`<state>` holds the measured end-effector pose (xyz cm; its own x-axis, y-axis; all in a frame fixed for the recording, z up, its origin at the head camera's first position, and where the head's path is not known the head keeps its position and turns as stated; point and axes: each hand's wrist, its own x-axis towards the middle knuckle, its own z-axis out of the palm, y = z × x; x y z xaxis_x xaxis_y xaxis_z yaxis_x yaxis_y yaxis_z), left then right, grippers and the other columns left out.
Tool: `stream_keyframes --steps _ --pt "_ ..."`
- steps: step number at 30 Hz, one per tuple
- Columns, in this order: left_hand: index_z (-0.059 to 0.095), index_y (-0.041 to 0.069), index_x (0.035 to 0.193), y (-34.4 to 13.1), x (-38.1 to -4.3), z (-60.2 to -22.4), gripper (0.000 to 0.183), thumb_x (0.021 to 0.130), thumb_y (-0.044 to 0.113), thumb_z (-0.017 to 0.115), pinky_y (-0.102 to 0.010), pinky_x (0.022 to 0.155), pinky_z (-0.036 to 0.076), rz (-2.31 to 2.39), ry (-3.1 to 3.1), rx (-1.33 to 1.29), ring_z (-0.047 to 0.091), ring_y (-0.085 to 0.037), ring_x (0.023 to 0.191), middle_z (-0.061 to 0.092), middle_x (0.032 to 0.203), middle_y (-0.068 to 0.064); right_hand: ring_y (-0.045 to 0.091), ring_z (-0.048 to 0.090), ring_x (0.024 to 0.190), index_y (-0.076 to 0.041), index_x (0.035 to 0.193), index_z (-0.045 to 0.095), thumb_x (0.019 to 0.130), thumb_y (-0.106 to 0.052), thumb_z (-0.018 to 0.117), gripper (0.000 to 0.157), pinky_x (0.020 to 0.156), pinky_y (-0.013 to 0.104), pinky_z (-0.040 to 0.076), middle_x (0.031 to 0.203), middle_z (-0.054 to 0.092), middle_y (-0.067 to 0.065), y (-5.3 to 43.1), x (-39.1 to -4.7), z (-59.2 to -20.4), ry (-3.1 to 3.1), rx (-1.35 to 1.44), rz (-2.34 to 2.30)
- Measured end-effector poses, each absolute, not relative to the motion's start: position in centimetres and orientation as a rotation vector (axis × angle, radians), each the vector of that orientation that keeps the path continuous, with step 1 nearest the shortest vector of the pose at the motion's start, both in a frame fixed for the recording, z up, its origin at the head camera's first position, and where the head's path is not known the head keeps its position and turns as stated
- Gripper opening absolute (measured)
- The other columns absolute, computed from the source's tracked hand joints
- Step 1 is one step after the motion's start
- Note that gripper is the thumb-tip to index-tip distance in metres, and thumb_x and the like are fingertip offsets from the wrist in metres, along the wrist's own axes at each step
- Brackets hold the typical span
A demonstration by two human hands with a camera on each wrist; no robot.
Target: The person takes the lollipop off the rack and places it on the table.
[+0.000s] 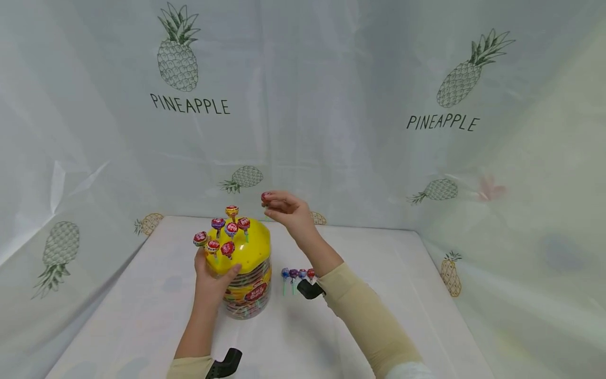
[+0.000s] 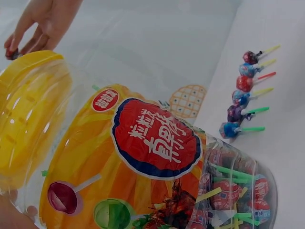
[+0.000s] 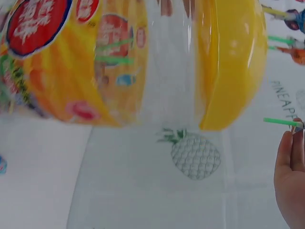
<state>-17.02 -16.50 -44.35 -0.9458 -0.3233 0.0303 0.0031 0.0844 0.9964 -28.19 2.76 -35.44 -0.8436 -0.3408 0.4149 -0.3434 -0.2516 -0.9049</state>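
A clear plastic jar (image 1: 256, 292) with a yellow and red label stands on the table, lollipops showing through its lower wall (image 2: 224, 191). Its domed yellow lid (image 1: 259, 243) bears several wrapped lollipops (image 1: 231, 229) standing up on their sticks. My left hand (image 1: 211, 280) grips the jar from the left, just at the lid, thumb on the near side. Up beyond the lid's right side, my right hand (image 1: 292, 211) pinches a red-wrapped lollipop (image 1: 266, 196) between its fingertips. In the right wrist view this lollipop's green stick (image 3: 281, 122) points toward the lid.
Several loose lollipops (image 2: 240, 98) lie in a row on the white table (image 1: 379, 295), right of the jar and partly behind my right forearm in the head view. A pineapple-print sheet (image 1: 326, 131) hangs behind the table and along its sides.
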Motion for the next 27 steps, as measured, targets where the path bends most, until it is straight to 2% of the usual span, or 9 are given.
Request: stream_keyframes --steps 8,14,20,27 --pt "-0.002 0.022 0.156 -16.4 -17.0 -44.3 0.105 0.086 0.029 0.076 -0.052 0.117 0.010 -1.958 -2.115 0.336 0.014 -0.033 0.145 0.011 0.158 -0.013 0.026 0.063 0.109 0.001 0.114 0.068 0.086 0.005 0.069 0.028 0.094 0.036 0.052 0.122 0.062 0.010 7.2 -28.4 -38.2 -1.966 0.689 2.332" --pt "0.000 0.021 0.156 -16.3 -17.1 -44.3 0.104 0.086 0.026 0.077 -0.052 0.117 0.012 -1.961 -2.099 0.325 0.018 -0.034 0.143 0.014 0.157 -0.013 0.024 0.063 0.109 -0.003 0.116 0.068 0.086 0.006 0.070 0.031 0.091 0.034 0.053 0.128 0.058 0.013 10.0 -28.2 -41.3 -2.085 0.559 2.275" --pt "0.001 0.021 0.156 -16.3 -17.1 -44.3 0.104 0.085 0.025 0.077 -0.053 0.117 0.012 -1.949 -2.103 0.322 0.018 -0.034 0.143 0.015 0.156 -0.014 0.023 0.064 0.106 -0.003 0.116 0.068 0.085 0.008 0.070 0.033 0.088 0.032 0.055 0.122 0.062 0.011 12.5 -28.0 -44.6 -2.183 0.384 2.254" --pt "0.001 0.020 0.156 -16.2 -17.2 -44.3 0.103 0.085 0.024 0.077 -0.052 0.118 0.011 -1.943 -2.097 0.321 0.017 -0.033 0.144 0.016 0.156 -0.013 0.028 0.062 0.110 0.001 0.124 0.063 0.087 0.009 0.066 0.038 0.087 0.031 0.055 0.127 0.059 0.021 15.1 -27.6 -48.7 -2.285 0.331 2.274"
